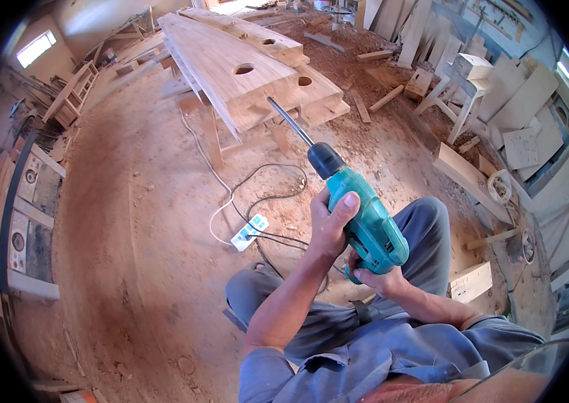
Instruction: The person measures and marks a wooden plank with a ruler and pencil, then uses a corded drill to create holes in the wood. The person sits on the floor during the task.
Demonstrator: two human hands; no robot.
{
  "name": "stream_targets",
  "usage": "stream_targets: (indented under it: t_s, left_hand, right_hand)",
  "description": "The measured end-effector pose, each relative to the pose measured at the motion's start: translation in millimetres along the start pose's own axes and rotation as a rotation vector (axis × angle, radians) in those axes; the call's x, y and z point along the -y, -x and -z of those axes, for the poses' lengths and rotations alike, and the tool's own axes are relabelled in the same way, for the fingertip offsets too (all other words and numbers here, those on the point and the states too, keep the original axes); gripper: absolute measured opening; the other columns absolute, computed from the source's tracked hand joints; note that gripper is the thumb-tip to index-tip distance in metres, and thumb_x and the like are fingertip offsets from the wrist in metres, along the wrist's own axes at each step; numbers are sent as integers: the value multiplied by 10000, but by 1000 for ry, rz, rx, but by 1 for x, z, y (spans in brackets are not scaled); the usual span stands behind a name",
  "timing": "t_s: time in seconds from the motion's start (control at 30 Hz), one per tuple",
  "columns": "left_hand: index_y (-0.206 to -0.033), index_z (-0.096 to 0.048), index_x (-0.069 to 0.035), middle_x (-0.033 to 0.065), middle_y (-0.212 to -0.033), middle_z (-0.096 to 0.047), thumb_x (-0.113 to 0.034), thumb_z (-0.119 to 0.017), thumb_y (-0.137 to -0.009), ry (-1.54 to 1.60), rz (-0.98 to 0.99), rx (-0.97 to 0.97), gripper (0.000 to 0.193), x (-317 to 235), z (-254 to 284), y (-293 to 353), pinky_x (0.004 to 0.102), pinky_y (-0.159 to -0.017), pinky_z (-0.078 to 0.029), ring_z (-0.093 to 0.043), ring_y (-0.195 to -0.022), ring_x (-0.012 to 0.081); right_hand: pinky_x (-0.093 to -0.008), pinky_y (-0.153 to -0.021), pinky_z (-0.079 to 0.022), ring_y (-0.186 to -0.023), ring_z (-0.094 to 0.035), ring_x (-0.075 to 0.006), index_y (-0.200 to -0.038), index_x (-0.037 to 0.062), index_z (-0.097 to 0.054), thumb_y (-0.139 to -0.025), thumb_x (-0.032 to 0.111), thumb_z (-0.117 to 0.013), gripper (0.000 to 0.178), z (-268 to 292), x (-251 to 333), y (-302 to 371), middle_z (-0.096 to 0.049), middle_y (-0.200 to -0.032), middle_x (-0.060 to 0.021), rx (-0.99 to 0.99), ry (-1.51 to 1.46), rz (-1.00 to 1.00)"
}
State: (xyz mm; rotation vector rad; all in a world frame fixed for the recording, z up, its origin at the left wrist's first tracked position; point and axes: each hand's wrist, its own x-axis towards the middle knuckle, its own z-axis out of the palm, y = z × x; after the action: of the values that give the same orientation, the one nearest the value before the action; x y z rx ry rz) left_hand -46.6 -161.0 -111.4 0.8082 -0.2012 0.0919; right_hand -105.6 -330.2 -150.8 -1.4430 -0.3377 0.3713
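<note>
A teal power drill point(370, 218) with a black chuck is held in front of my body, pointing away and to the left. My left hand point(329, 225) wraps the side of its body behind the chuck, thumb on top. Lower down, my right hand point(386, 281) grips the handle, partly hidden by the drill's body. From the chuck runs a long metal drill bit point(291, 122). Its tip overlaps the near end of a thick wooden plank point(230, 50) with a round hole; whether they touch I cannot tell.
More holed planks point(321, 94) lie beside it on a wooden trestle point(210, 138). A white-and-blue power strip point(249, 233) and looping cables point(277, 166) lie on the dusty floor near my knees. Wood offcuts point(470, 282), a stool point(459, 91) and leaning boards are at right.
</note>
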Motion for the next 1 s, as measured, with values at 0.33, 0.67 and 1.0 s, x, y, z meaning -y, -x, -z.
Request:
stream_targets:
  t_s: [0.33, 0.67, 1.0]
  left_hand:
    - [-1105, -660, 3, 60, -939, -689, -468, -795, -874, 18, 1, -15, 542, -1, 1, -2, 288, -746, -546, -659, -817, 136]
    - [-1076, -656, 0, 62, -931, -687, -491, -790, -868, -17, 5, -4, 549, -3, 2, -4, 287, -726, -546, -660, -801, 136]
    - [-1081, -654, 2, 61, -924, -681, -494, -795, -863, -6, -2, -19, 559, -1, 6, -7, 284, -720, -540, -651, -793, 134]
  right_hand:
    - [-320, -804, -544, -911, -655, -151, -1120, 24, -638, -806, -52, -723, 335, 2, -4, -4, -676, -1012, -54, 19, -18, -4]
    - [-322, -826, -556, -949, -673, -159, -1228, 15, -619, -809, -59, -744, 444, -1, -4, -5, -686, -1119, -77, 1, -82, -14]
    - [-335, -859, -550, -973, -664, -184, -1318, 7, -571, -832, -36, -705, 506, 0, -7, -8, -659, -1154, -92, 30, -68, -34]
